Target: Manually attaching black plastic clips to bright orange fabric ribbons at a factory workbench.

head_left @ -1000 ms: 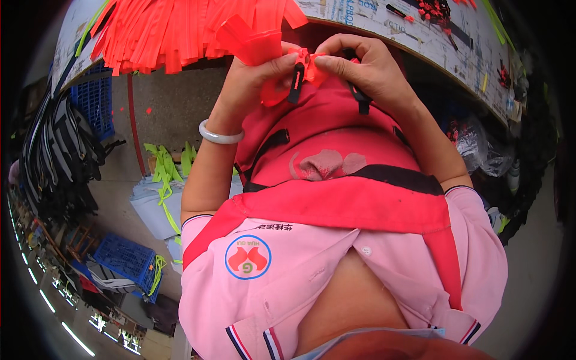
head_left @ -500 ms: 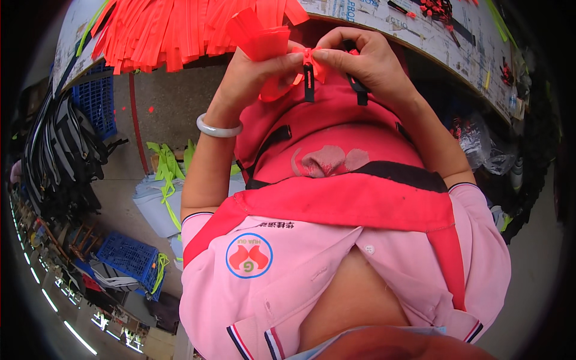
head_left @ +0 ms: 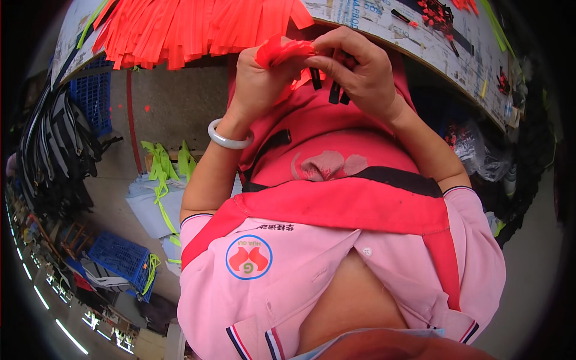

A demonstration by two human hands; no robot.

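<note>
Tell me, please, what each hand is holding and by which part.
The left hand holds orange-red strips, the gripped part hidden. The right hand appears to pinch their right end; black tabs hang below it.

The held orange strips look like smooth cloth, the apron matt cloth, the bangle glossy

A broad work table with a white, printed sheet-like top stretches across the far side. On its left part lies a thick row of flat, bright orange-red fabric strips, their near ends hanging over the near edge. On the right part, toward the far side, sits a loose cluster of small black and red pieces, with a narrow yellow-green strip farther right. Left, below the table, tiny red scraps dot the grey floor.
</note>
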